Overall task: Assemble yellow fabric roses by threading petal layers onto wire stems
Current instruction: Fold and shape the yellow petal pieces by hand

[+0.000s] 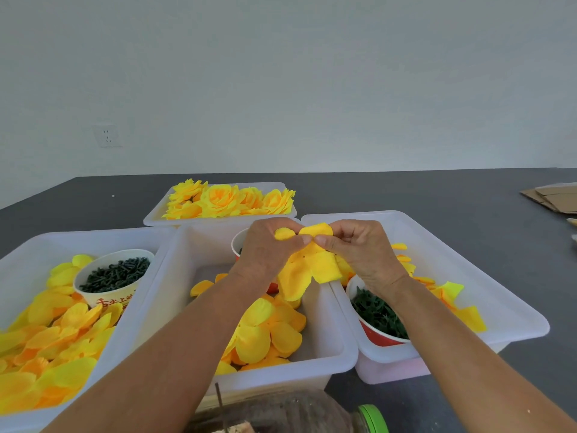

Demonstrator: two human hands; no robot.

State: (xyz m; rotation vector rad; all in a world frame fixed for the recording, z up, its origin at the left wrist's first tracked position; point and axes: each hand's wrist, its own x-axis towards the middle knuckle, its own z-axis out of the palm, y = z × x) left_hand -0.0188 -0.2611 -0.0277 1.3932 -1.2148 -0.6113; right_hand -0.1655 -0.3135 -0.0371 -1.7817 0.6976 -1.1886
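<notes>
Dark table (437, 195), bins crowding us; we're pinching a petal layer (307, 267) with left hand (268, 248) and right hand (359, 245) together, over middle bin (312, 367).

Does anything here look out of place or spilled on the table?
Nothing is spilled. The loose petals lie inside their white bins, and the finished roses sit in the far bin. Only some flattened cardboard lies loose at the table's right edge.
</notes>
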